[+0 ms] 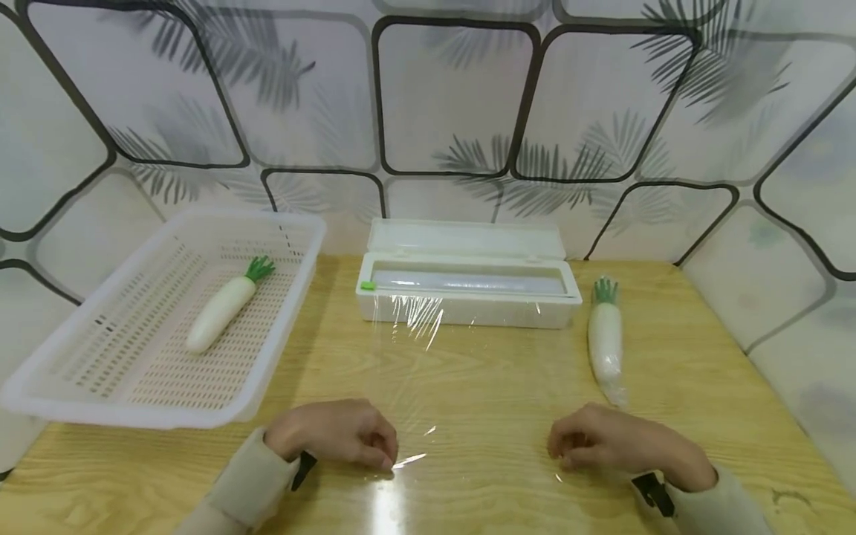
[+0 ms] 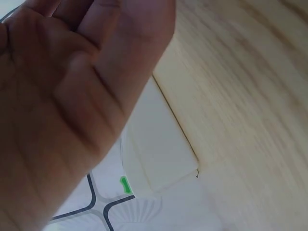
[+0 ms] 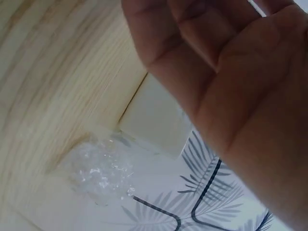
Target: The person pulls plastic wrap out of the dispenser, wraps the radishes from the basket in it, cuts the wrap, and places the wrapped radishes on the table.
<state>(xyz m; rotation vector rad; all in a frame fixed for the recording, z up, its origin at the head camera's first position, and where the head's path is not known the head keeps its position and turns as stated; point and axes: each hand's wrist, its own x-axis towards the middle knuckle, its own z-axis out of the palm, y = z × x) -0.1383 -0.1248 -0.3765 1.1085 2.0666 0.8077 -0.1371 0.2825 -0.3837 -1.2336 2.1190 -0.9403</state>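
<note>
The left hand [image 1: 344, 432] and right hand [image 1: 618, 440] each pinch a near corner of the clear film [image 1: 455, 397], spread between them from the dispenser box [image 1: 468, 258] ahead, so even, gentle tension should best prevent wrinkles.

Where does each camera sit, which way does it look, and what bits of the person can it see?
Head: on the head, looking forward and down at the table, basket, box and clear wrap; left hand, right hand and sleeves show.
Left wrist: on that wrist, looking at the box's end with a green clip; just the left hand shows, palm side.
Right wrist: on that wrist, looking at the box's other end and crinkly plastic; just the right hand shows, palm side.
Both wrist views share the box, table and patterned wall.
</note>
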